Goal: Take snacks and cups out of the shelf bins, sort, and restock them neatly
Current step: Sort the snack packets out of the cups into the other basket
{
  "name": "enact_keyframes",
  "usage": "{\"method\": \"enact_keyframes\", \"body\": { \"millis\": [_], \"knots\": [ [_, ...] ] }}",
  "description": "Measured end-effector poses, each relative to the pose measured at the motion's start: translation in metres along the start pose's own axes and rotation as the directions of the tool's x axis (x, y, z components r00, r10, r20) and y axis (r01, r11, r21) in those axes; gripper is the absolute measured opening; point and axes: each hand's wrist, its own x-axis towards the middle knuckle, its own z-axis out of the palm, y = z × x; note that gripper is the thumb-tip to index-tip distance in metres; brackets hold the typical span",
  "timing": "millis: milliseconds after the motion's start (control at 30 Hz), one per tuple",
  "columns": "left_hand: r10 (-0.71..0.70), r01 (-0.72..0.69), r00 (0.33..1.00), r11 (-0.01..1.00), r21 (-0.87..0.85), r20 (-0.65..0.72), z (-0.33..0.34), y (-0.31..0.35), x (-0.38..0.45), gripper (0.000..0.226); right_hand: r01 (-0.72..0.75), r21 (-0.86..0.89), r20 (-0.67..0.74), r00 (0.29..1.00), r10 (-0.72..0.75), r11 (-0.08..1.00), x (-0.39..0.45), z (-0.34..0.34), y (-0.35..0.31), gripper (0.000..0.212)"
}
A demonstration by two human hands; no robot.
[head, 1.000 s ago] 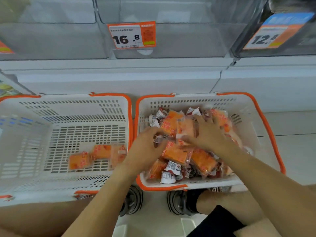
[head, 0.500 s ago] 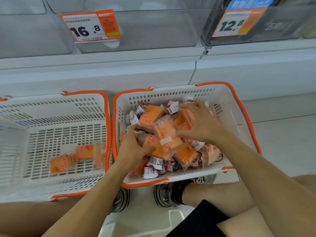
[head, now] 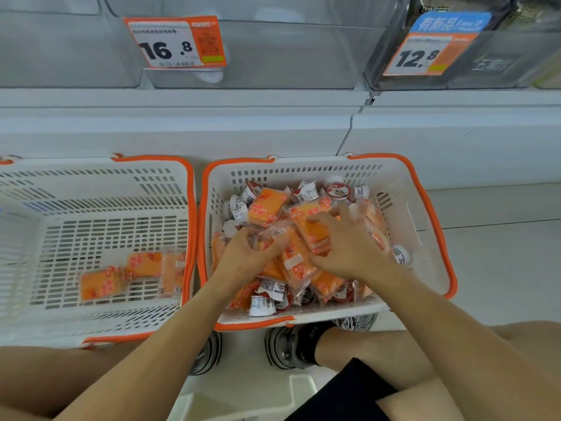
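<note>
Head view: at centre, the left hand (head: 243,253) now clenches an orange packet (head: 274,235) for sorting, while the right hand (head: 349,247) has spread, released, across the pile in the right basket (head: 431,214).

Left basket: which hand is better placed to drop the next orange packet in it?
Left. The left hand already grips an orange packet and is nearer the left basket; the right hand lies farther right.

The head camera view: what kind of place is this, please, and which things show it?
Most likely a shop aisle, seen from a crouch at the bottom shelf. Price tags reading 16.8 and 12.8 hang on clear shelf bins, and two white shopping baskets with orange rims stand on the floor, holding packaged snacks.
</note>
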Motion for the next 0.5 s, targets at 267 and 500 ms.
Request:
{"method": "enact_keyframes", "body": {
  "millis": [267,500],
  "knots": [
    [0.054,-0.077,0.989,0.982,-0.171,-0.134,-0.011,0.004,-0.005,0.038,-0.005,0.312,-0.11,0.993,0.041,0.95,-0.017,-0.001,-0.011,0.058],
    [0.236,-0.202,0.913,0.97,0.134,-0.333,-0.072,0.035,-0.031,0.033,0.202,0.328,-0.223,0.966,-0.132,0.923,-0.007,0.005,-0.062,0.065]
  ]
}}
